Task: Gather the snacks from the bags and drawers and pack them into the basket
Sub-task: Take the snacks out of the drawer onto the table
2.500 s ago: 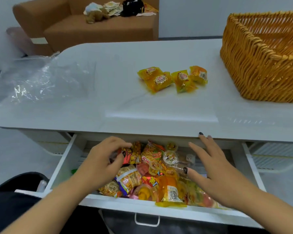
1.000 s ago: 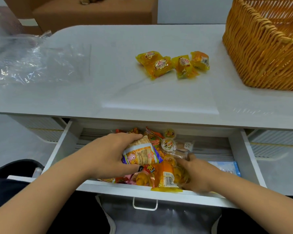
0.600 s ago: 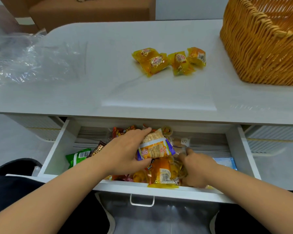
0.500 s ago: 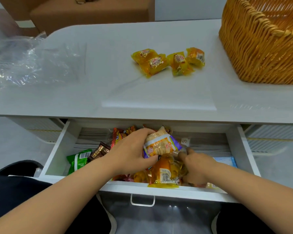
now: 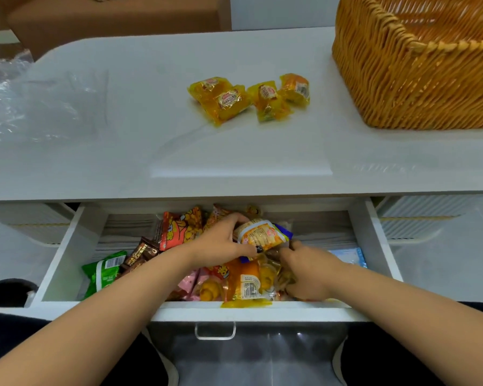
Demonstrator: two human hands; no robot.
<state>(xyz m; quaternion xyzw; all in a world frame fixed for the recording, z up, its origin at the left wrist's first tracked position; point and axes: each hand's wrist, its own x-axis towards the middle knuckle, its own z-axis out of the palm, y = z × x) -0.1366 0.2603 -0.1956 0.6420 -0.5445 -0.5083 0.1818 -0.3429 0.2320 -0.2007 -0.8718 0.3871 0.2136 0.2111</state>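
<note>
Left hand (image 5: 221,243) in the open drawer (image 5: 67,263), fingers (image 5: 236,218) curled round an orange snack pack (image 5: 261,235). Right hand (image 5: 307,271) just right of it, low in the snack pile (image 5: 234,282), fingers curled among the wrappers; clamped on any or not, cannot tell. Left of the left fingers, a red pack (image 5: 179,228), a brown bar (image 5: 140,254), a green pack (image 5: 102,273). Beyond the fingers, on the table (image 5: 234,154), 4 yellow packs (image 5: 248,98). Far right of these, the basket (image 5: 418,71), touching none. Far left, a clear bag (image 5: 34,107).
</note>
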